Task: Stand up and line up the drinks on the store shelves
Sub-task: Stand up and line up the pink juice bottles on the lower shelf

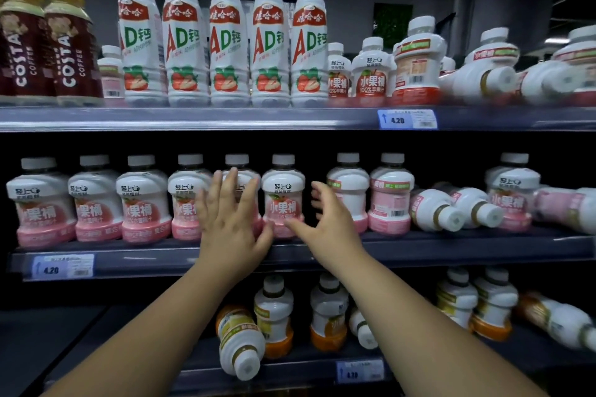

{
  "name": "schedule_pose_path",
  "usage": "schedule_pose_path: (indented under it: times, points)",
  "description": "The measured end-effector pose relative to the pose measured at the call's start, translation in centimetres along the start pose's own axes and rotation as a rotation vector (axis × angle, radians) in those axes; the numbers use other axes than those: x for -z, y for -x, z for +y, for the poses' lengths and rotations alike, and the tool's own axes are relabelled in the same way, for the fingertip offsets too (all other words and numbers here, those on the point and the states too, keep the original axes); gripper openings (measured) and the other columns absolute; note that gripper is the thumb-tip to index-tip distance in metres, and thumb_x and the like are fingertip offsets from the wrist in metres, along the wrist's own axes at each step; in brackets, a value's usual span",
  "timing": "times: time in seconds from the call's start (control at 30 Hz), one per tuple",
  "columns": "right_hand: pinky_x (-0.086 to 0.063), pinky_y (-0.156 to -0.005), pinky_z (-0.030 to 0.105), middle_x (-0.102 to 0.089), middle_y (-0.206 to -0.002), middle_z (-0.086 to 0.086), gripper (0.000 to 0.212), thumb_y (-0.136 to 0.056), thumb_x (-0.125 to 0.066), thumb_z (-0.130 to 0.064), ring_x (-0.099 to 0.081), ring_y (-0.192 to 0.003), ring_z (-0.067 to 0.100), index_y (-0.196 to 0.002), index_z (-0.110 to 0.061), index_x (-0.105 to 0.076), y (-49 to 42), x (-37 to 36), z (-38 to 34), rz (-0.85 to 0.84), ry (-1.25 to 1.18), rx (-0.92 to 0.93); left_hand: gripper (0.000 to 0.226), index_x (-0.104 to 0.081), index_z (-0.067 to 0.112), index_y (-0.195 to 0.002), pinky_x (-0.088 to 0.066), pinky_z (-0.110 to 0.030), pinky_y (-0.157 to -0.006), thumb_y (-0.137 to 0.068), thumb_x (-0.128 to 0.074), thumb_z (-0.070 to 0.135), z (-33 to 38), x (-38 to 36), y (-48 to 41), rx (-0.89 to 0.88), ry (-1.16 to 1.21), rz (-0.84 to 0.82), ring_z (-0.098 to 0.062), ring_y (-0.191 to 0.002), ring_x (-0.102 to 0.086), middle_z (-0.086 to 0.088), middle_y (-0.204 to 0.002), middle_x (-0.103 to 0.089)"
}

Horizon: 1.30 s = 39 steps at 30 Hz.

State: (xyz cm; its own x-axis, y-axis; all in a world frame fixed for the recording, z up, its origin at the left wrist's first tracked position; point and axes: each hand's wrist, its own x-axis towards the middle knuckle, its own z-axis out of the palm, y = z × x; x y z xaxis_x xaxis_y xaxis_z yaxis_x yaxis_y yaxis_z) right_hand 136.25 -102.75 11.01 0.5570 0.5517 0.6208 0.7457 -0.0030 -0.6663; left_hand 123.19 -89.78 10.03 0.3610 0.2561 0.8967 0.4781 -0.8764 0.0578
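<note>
On the middle shelf (451, 251) a row of squat white bottles with pink labels stands upright. My left hand (230, 219) is spread flat in front of one of them, fingers apart, covering most of it. My right hand (329, 219) is open beside the pink bottle (283, 200) to the right of that one, thumb near its base, gripping nothing. Further right two pink bottles (435, 209) (477, 206) lie on their sides, caps toward me. Another lies at the far right (571, 209).
The top shelf holds Costa coffee bottles (69, 42), tall red-capped AD bottles (225, 42), small red-labelled bottles, and toppled ones (480, 77) at the right. The bottom shelf has orange-labelled bottles, one tipped over the front edge (240, 345), others lying at the right (561, 319).
</note>
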Motion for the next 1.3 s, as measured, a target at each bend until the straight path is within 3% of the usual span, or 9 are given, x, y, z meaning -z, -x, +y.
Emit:
schedule_pose_path:
  times: [0.17, 0.27, 0.4, 0.53, 0.73, 0.87, 1.03, 1.17, 1.3]
  points:
    - [-0.041, -0.101, 0.026, -0.057, -0.125, 0.002, 0.06, -0.076, -0.082, -0.022, -0.053, -0.117, 0.017, -0.13, -0.015, -0.056, 0.8, 4.2, 2.6, 0.353, 0.06, 0.108, 0.072, -0.043, 0.021, -0.145, -0.016, -0.057, -0.118, -0.08, -0.052, 0.049, 5.6, -0.9, -1.5, -0.145, 0.061, 0.035, -0.039, -0.146, -0.023, -0.018, -0.155, -0.033]
    - [-0.043, -0.106, 0.037, -0.055, -0.135, 0.004, 0.079, -0.075, -0.08, -0.029, -0.052, -0.125, 0.021, -0.143, -0.017, -0.042, 0.5, 5.5, 3.1, 0.256, 0.008, -0.012, 0.072, -0.048, 0.02, -0.143, -0.019, -0.057, -0.117, -0.077, -0.052, 0.049, 7.9, -1.6, -2.4, -0.175, 0.022, -0.035, -0.04, -0.14, -0.032, -0.017, -0.15, -0.041]
    - [-0.047, -0.098, 0.037, -0.051, -0.144, 0.007, 0.104, -0.083, -0.074, -0.033, -0.052, -0.126, 0.026, -0.158, -0.023, -0.003, 0.4, 5.6, 2.5, 0.058, 0.108, -0.098, 0.074, -0.05, 0.02, -0.142, -0.019, -0.058, -0.116, -0.075, -0.049, 0.052, 8.6, -1.9, -3.4, -0.142, -0.026, -0.082, -0.04, -0.135, -0.038, -0.017, -0.146, -0.045]
    - [-0.044, -0.104, 0.036, -0.052, -0.133, 0.003, 0.093, -0.08, -0.076, -0.02, -0.053, -0.123, 0.022, -0.154, -0.021, -0.021, 0.6, 5.5, 3.0, 0.127, 0.019, -0.103, 0.076, -0.049, 0.023, -0.14, -0.02, -0.061, -0.114, -0.07, -0.058, 0.051, 7.0, -1.6, -3.9, -0.081, -0.104, -0.083, -0.04, -0.133, -0.036, -0.017, -0.141, -0.046]
    - [-0.046, -0.094, 0.038, -0.05, -0.144, 0.014, 0.099, -0.087, -0.067, -0.031, -0.054, -0.123, 0.036, -0.158, -0.019, 0.0, -0.8, 5.0, 2.1, -0.022, 0.153, -0.196, 0.07, -0.055, 0.025, -0.134, -0.013, -0.063, -0.114, -0.069, -0.062, 0.049, 5.3, -1.2, -3.0, -0.042, -0.173, -0.053, -0.045, -0.136, -0.033, -0.018, -0.143, -0.044]
    - [-0.045, -0.096, 0.038, -0.051, -0.138, 0.01, 0.091, -0.075, -0.078, -0.036, -0.052, -0.122, 0.031, -0.147, -0.017, -0.024, -0.6, 3.7, 1.9, 0.109, 0.165, -0.15, 0.063, -0.052, 0.03, -0.136, -0.008, -0.064, -0.115, -0.077, -0.053, 0.052, 3.8, -0.4, -2.9, -0.002, -0.186, -0.069, -0.043, -0.137, -0.033, -0.014, -0.137, -0.05]
    - [-0.046, -0.093, 0.039, -0.052, -0.143, 0.011, 0.1, -0.086, -0.065, -0.036, -0.055, -0.122, 0.035, -0.158, -0.021, 0.002, -1.1, 3.5, 1.8, -0.014, 0.159, -0.219, 0.075, -0.041, 0.034, -0.145, -0.007, -0.064, -0.116, -0.074, -0.056, 0.051, 2.8, 0.0, -2.8, -0.029, -0.161, -0.155, -0.041, -0.138, -0.031, -0.009, -0.136, -0.052]
    - [-0.045, -0.099, 0.038, -0.046, -0.149, 0.012, 0.107, -0.078, -0.078, -0.043, -0.05, -0.129, 0.032, -0.155, -0.016, -0.009, -1.4, 3.7, 1.5, 0.051, 0.164, -0.199, 0.079, -0.039, 0.034, -0.145, -0.007, -0.063, -0.116, -0.072, -0.065, 0.047, 2.7, 0.0, -2.7, -0.034, -0.129, -0.169, -0.039, -0.139, -0.031, -0.009, -0.138, -0.051]
    - [-0.041, -0.085, 0.034, -0.05, -0.146, 0.008, 0.099, -0.087, -0.064, -0.05, -0.054, -0.125, 0.031, -0.158, -0.019, -0.001, -1.7, 3.8, 1.3, -0.061, 0.243, -0.242, 0.08, -0.038, 0.034, -0.146, -0.007, -0.062, -0.116, -0.074, -0.07, 0.048, 2.6, 0.0, -2.7, -0.047, -0.135, -0.17, -0.038, -0.139, -0.031, -0.009, -0.139, -0.05]
